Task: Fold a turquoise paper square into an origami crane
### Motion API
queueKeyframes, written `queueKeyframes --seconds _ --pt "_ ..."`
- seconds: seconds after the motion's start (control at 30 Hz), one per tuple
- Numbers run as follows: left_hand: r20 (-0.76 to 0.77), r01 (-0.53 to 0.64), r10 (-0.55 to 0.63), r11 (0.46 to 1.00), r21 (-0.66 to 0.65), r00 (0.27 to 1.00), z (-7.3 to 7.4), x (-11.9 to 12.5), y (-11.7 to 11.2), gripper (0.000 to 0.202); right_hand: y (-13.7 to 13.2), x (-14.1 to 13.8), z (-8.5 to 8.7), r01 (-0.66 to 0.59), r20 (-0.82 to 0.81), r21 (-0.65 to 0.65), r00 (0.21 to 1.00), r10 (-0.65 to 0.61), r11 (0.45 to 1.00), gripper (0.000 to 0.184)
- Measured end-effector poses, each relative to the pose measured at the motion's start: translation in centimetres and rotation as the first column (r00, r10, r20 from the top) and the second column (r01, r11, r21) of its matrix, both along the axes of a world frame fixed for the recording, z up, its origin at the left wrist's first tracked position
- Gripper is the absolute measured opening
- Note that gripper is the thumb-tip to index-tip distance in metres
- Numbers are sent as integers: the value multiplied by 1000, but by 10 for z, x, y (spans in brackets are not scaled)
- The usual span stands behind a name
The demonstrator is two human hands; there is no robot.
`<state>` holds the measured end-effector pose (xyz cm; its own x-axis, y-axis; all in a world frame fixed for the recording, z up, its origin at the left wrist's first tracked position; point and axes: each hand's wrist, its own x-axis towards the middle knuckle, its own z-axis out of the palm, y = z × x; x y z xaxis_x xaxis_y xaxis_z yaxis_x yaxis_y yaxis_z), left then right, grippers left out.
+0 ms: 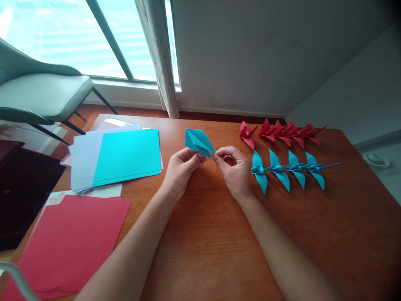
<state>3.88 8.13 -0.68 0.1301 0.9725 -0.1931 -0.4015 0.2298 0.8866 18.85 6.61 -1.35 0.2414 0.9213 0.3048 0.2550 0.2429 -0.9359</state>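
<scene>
A partly folded blue origami piece [198,140] is held up between my two hands over the middle of the table. My left hand [182,169] grips its lower edge, thumb on the near side. At its pointed right end, my right hand [233,169] pinches the tip between thumb and forefinger. Just right of that hand lies a row of several blue paper cranes [278,168], wings spread. Behind them stands a row of several red paper cranes [282,133].
Blue paper sheets [130,156] lie on pale lilac sheets [86,159] at the left of the wooden table [200,251]. Nearer me is a stack of red paper [75,242]. Beyond stand a chair [46,94], a window [78,37] and a curtain [158,54].
</scene>
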Motion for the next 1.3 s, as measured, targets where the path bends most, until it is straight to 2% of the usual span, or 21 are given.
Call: queueKeyframes --seconds 0.3,0.6,0.93,1.1,1.3 --pt "20 7 -7 1000 5 1000 -1 0 0 20 -2 0 6 -26 44 49 999 24 998 5" --pt "4 6 -6 1000 -1 1000 -2 0 0 23 -1 0 2 9 5 11 1000 -9 1000 7" --pt "3 1 -1 1000 1 1000 -1 0 0 22 -2 1 4 -5 42 40 999 3 999 4" --pt "0 -2 2 1000 -4 1000 -2 0 0 22 -1 0 2 7 9 37 1000 -7 999 3" --pt "10 8 -8 1000 -1 1000 -1 0 0 22 -1 -1 0 26 -60 -22 998 -27 999 20"
